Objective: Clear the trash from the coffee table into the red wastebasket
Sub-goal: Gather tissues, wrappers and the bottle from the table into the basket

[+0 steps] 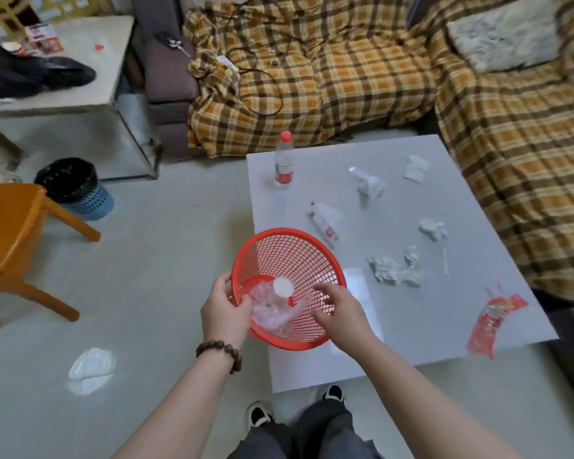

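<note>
The right hand (340, 301) is nearest the camera along with its forearm, hovering over the near rim of the red wastebasket (299, 256) with fingers loosely spread and nothing in them; the left hand (224, 308) grips the basket's left rim, thumb outside and fingers curled over the edge, tilting its mouth toward the person. Inside the basket, just below and left of the right fingertips, lies a crushed clear bottle (275, 309) with a white cap. The basket sits at the near left corner of the coffee table (411, 319), partly overhanging the edge. The nearest trash left on the table is a pair of crumpled tissues (396, 268), just beyond and to the right of the right hand, so that hand looks better placed to fetch them. Beyond the basket's far rim lies a white wrapper (325, 221), its long axis running away and to the left. Farther right are a small tissue wad (431, 228) and, at the table's near right edge, a red snack wrapper (491, 321) hanging partly over the side. Well beyond stand a crumpled white bag (368, 185), a folded napkin (416, 168) and an upright water bottle (284, 162) with a red cap. The tabletop between these is open, leaving easy room to reach.
</note>
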`<action>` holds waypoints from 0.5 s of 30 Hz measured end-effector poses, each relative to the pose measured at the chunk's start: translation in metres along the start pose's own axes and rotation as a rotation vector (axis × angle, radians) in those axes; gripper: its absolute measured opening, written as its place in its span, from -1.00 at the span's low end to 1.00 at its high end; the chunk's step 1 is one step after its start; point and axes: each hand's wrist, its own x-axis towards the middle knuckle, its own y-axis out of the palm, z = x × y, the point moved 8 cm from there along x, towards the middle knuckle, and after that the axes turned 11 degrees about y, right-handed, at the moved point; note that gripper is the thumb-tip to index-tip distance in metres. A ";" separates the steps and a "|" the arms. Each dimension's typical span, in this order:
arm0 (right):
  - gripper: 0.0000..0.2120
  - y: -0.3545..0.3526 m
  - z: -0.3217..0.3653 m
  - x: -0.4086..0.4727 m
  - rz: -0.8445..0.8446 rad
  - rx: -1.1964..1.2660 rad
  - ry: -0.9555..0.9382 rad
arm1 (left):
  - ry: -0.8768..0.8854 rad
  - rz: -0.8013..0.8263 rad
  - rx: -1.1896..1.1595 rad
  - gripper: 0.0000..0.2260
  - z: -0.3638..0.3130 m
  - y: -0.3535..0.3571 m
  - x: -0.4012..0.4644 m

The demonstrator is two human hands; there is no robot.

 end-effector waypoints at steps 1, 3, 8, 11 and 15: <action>-0.59 -0.013 -0.010 -0.001 -0.039 0.013 0.014 | 0.004 0.015 0.002 -0.63 -0.004 0.007 0.000; -0.63 -0.039 -0.029 -0.003 -0.113 0.046 0.037 | 0.009 0.030 0.014 -0.62 -0.011 0.019 -0.001; -0.63 -0.092 -0.081 0.008 -0.186 0.073 0.112 | 0.000 0.029 0.048 -0.60 -0.025 0.041 -0.005; -0.61 -0.117 -0.118 0.029 -0.164 0.028 0.166 | -0.015 0.006 0.066 -0.60 -0.032 0.057 -0.007; -0.60 -0.142 -0.166 0.065 -0.100 0.018 0.216 | -0.045 -0.070 0.087 -0.60 -0.040 0.086 -0.013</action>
